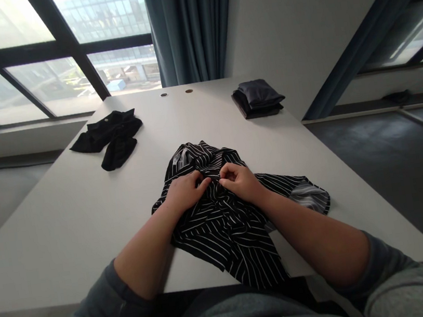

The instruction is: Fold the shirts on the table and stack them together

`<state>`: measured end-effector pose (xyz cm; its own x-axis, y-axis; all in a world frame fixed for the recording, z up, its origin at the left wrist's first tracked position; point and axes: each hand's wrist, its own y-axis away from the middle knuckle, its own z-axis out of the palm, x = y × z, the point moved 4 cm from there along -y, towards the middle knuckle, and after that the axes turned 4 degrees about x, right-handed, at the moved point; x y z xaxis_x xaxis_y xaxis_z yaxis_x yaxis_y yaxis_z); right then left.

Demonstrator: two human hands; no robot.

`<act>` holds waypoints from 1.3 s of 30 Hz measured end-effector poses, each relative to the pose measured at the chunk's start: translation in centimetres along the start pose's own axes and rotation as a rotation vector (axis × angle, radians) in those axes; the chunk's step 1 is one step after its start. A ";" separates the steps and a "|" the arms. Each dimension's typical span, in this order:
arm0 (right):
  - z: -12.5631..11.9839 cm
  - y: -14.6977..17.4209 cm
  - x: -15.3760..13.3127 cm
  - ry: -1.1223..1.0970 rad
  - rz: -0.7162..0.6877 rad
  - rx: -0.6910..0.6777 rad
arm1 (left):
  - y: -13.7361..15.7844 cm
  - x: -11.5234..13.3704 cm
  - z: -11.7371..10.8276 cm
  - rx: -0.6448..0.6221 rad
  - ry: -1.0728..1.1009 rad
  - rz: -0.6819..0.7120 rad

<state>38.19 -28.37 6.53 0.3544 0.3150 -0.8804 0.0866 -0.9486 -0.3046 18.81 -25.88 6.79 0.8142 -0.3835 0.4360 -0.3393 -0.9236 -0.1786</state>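
A black garment with white stripes (221, 225) lies crumpled on the white table in front of me, its lower end hanging over the near edge. One striped part stretches out to the right and shows a paler inner side. My left hand (186, 189) rests on the upper middle of the cloth, thumb and fingers closed on it. Opposite, my right hand (240, 180) pinches the same cloth with curled fingers. A small gap parts the two hands. Folds and the fingers hide exactly which part of the garment each one holds.
On the white table (87, 223), a black garment (114, 135) lies loosely at the back left. A stack of folded dark clothes (260, 98) sits near the back right edge. Two round holes are set in the far edge, before a blue curtain (192, 24) and windows.
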 end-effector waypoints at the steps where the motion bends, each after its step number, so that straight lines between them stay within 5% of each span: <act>1: 0.0 0.0 -0.2 0.017 -0.014 -0.008 | 0.0 -0.2 -0.1 0.004 -0.021 -0.011; 10: 0.1 0.2 -1.0 0.191 -0.181 -0.198 | 0.3 -0.9 0.1 -0.096 -0.203 0.043; 16: -0.8 -0.1 -1.8 0.306 -0.419 -0.151 | 0.0 -0.5 -0.4 0.093 -0.050 0.119; 20: -0.8 -0.1 -1.3 0.264 -0.347 -0.011 | -0.2 0.0 -0.3 0.128 0.108 0.200; 26: 0.8 0.2 0.3 0.106 -0.078 -0.051 | -0.3 0.1 0.0 0.075 0.345 0.145; 39: 0.4 0.5 -1.1 0.090 -0.151 0.047 | 0.0 0.0 -0.2 0.153 0.602 0.028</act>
<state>37.45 -29.17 7.18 0.4225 0.4479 -0.7880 0.1021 -0.8874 -0.4496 18.73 -25.85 7.01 0.3824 -0.3801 0.8422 -0.2490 -0.9201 -0.3022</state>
